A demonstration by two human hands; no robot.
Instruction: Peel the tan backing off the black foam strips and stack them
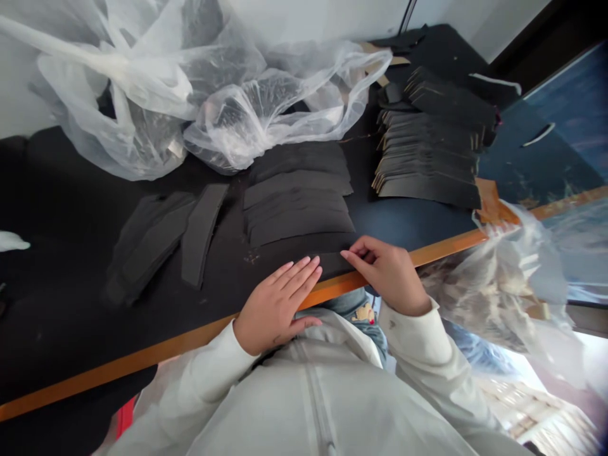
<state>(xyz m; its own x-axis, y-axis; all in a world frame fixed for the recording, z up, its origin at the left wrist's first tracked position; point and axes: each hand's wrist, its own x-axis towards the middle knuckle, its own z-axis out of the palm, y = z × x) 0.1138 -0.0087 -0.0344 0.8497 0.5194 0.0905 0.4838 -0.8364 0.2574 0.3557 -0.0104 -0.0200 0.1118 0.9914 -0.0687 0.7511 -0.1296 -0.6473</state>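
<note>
Near the table's front edge lies a black curved piece [331,259], dark against the black tabletop, so its outline is hard to make out. My left hand [281,305] rests flat at its left end, fingers stretched out together and thumb apart. At the other end, my right hand [390,269] pinches the piece's edge between thumb and forefinger. Just beyond my hands is an overlapping stack of similar black curved pieces [299,215]. A few loose black pieces [202,240] lie to the left of that stack.
A larger row of black pieces with tan edges [427,155] stands at the back right. Clear plastic bags [285,107] are heaped along the back. The table has an orange-brown edge [190,342]. A plastic bag of pale scraps [503,272] hangs beyond the edge, on the right.
</note>
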